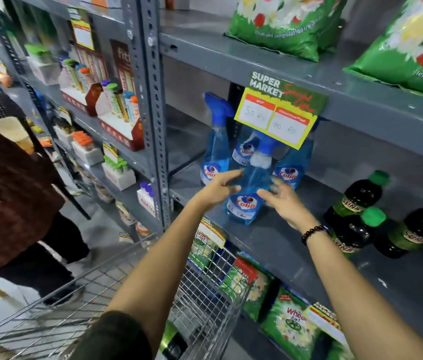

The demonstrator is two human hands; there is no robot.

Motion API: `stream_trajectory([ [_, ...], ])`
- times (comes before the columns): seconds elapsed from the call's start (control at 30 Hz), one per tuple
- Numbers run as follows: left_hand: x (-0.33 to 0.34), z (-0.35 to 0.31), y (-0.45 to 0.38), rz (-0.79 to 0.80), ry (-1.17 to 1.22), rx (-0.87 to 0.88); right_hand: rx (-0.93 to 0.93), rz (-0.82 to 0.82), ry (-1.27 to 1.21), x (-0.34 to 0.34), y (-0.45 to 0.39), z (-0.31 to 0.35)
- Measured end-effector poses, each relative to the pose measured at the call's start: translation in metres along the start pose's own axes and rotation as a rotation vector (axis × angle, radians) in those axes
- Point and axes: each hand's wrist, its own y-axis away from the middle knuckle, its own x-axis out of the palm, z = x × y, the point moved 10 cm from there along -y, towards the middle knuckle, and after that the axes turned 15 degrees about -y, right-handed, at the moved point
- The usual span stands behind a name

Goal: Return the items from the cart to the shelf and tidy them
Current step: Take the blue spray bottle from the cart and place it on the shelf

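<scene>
Blue plastic Colin spray bottle on grey metal shelf, front of three others; both hands' fingers released beside it; wire cart contents unclear.

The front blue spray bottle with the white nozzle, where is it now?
In the head view, the front blue spray bottle stands at the grey metal shelf's edge, between both hands, ahead of three similar bottles.

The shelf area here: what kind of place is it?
Most likely a supermarket aisle. A "SUPER MARKET" price tag hangs on the metal shelf, blue spray bottles stand together, and a wire cart is below.
</scene>
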Motion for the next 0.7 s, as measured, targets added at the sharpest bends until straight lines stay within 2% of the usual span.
stream_trajectory([
  [0.23,0.007,-0.005,-0.039,-0.050,0.039,-0.004,-0.067,-0.057,0.034,-0.019,-0.024,0.010],
  [0.5,0.002,0.020,-0.012,-0.163,0.027,-0.061,-0.064,-0.081,0.011,-0.009,-0.012,0.006],
  [0.6,0.006,0.034,0.013,-0.174,0.066,-0.101,-0.065,-0.175,0.028,-0.009,0.003,0.003],
  [0.7,0.006,0.052,0.049,-0.219,0.199,-0.161,-0.069,-0.349,0.037,-0.011,0.026,0.000],
])
